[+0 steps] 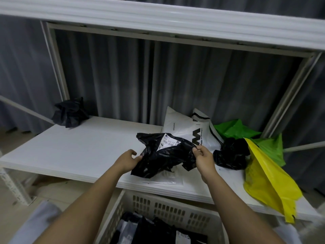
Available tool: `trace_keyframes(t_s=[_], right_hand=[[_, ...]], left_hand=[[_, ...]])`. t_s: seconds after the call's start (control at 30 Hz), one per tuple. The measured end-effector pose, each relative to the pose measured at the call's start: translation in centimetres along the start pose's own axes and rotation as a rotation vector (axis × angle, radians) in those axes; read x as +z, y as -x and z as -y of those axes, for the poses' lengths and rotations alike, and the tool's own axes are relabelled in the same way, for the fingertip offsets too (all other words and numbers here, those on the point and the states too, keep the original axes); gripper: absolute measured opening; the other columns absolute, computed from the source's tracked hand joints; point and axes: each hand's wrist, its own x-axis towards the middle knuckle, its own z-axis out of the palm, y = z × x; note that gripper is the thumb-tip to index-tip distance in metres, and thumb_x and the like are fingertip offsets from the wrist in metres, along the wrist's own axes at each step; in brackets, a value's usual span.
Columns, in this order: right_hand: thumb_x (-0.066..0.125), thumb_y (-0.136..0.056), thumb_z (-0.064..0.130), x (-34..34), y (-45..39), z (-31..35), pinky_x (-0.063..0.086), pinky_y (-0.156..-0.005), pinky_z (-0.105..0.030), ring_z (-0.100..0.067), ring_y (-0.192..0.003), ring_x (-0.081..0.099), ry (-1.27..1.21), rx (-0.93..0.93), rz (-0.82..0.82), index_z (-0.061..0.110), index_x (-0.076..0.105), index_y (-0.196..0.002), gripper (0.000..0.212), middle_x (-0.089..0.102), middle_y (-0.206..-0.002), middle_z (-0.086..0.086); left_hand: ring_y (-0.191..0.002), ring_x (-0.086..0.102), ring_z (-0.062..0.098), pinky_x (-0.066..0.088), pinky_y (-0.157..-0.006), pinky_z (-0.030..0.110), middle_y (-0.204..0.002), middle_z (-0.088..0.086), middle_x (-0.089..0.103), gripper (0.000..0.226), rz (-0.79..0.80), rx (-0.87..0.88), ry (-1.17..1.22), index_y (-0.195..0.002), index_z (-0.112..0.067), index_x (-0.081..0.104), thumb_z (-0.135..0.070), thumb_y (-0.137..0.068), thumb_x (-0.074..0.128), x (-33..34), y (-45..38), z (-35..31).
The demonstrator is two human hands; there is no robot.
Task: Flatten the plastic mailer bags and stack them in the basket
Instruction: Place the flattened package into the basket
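A crumpled black mailer bag (163,155) with a white shipping label hangs just above the white shelf (79,147). My left hand (127,160) pinches its left edge and my right hand (204,158) pinches its right edge. Below the shelf's front edge stands a cream slotted basket (168,208) with several black and white bags lying inside. More bags wait at the right of the shelf: a white printed one (186,129), a crumpled black one (232,154), a green one (235,128) and a yellow one (267,182) that droops over the edge.
A dark crumpled bag (70,112) sits at the shelf's far left corner. A white metal frame (58,64) and an upper shelf beam (158,16) enclose the space, with grey curtains behind. A clear flat bag (165,179) lies under the held one.
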Motion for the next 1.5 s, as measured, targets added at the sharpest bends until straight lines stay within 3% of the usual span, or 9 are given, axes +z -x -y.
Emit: trace_keyframes(t_s=[0.13,0.37,0.57,0.8,0.97,1.07,1.23,1.33,1.5], right_hand=[[0.049,-0.099,0.015,-0.5,0.3,-0.8,0.039,-0.059,-0.026,-0.015,-0.063,0.049,0.011,0.003,0.065,0.013,0.056,-0.082,0.018,0.056,-0.069,-0.001],[0.052,-0.098,0.015,-1.1,0.5,-2.4,0.047,-0.065,-0.027,-0.019,-0.076,0.062,-0.109,0.067,0.116,0.012,0.061,-0.088,0.014,0.066,-0.081,-0.004],[0.053,-0.097,0.016,-1.4,0.1,-2.6,0.050,-0.077,-0.037,-0.023,-0.083,0.063,-0.141,0.075,0.146,0.010,0.064,-0.095,0.013,0.067,-0.088,-0.007],[0.049,-0.097,0.015,-2.8,-1.5,-5.0,0.042,-0.073,-0.032,-0.023,-0.082,0.055,-0.089,0.209,-0.054,0.011,0.063,-0.080,0.022,0.061,-0.084,-0.010],[0.046,-0.094,0.014,-2.7,-2.2,-6.4,0.038,-0.065,-0.032,-0.023,-0.072,0.051,0.212,0.197,-0.150,0.010,0.059,-0.082,0.018,0.059,-0.085,-0.014],[0.047,-0.095,0.017,-1.4,-2.8,-7.2,0.041,-0.078,-0.033,-0.029,-0.098,0.055,0.569,0.057,-0.132,0.013,0.060,-0.109,0.019,0.058,-0.111,-0.013],[0.035,-0.102,0.035,2.6,-3.5,-5.5,0.003,-0.118,-0.039,-0.006,-0.131,0.036,0.610,-0.302,0.131,0.022,0.065,-0.117,0.035,0.057,-0.124,0.011],[0.025,-0.101,0.048,4.6,-4.3,-4.9,-0.021,-0.112,-0.041,-0.002,-0.137,0.025,0.777,-0.274,0.221,0.015,0.069,-0.104,0.055,0.061,-0.116,0.015],[0.023,-0.096,0.060,6.6,-5.8,-7.3,-0.023,-0.109,-0.051,-0.011,-0.145,0.013,0.991,-0.326,0.360,0.025,0.064,-0.101,0.055,0.047,-0.138,0.014]], left_hand=[[-0.100,0.059,0.026,0.047,-0.092,0.037,-0.115,0.012,0.063,0.018,-0.070,0.012,0.018,-0.095,-0.016,0.059,-0.033,-0.092,0.058,0.7,-0.2,0.7],[-0.135,0.040,0.029,0.035,-0.106,0.035,-0.149,0.015,0.036,0.067,0.067,-0.015,0.174,-0.149,-0.009,0.024,-0.045,-0.097,0.044,2.6,-0.1,0.1],[-0.084,0.056,0.026,0.041,-0.073,0.030,-0.092,0.010,0.063,0.017,-0.109,0.023,0.151,-0.090,-0.011,0.054,-0.025,-0.098,0.050,4.6,-0.8,1.0],[-0.087,0.052,0.026,0.039,-0.075,0.032,-0.095,0.007,0.058,0.016,-0.349,0.087,0.126,-0.101,-0.007,0.052,-0.020,-0.100,0.042,2.8,-1.7,0.4],[-0.081,0.056,0.027,0.041,-0.068,0.032,-0.089,0.004,0.060,0.015,-0.366,0.088,0.027,-0.102,-0.013,0.052,-0.024,-0.100,0.041,2.5,-3.0,0.6],[-0.078,0.056,0.026,0.042,-0.065,0.033,-0.087,0.005,0.061,0.013,-0.347,0.100,-0.016,-0.101,-0.013,0.051,-0.021,-0.100,0.041,3.4,-4.4,0.9],[-0.073,0.054,0.025,0.038,-0.061,0.031,-0.078,0.003,0.057,0.015,-0.330,0.103,-0.061,-0.101,-0.012,0.052,-0.021,-0.100,0.040,4.6,-6.2,1.2],[-0.074,0.055,0.025,0.037,-0.062,0.030,-0.079,0.002,0.057,0.012,-0.288,0.065,-0.074,-0.099,-0.015,0.051,-0.023,-0.100,0.041,4.7,-7.3,1.7],[-0.081,0.057,0.028,0.040,-0.067,0.031,-0.090,0.008,0.060,0.015,-0.276,-0.035,-0.058,-0.101,-0.010,0.049,-0.021,-0.099,0.038,3.6,-8.6,3.8]])
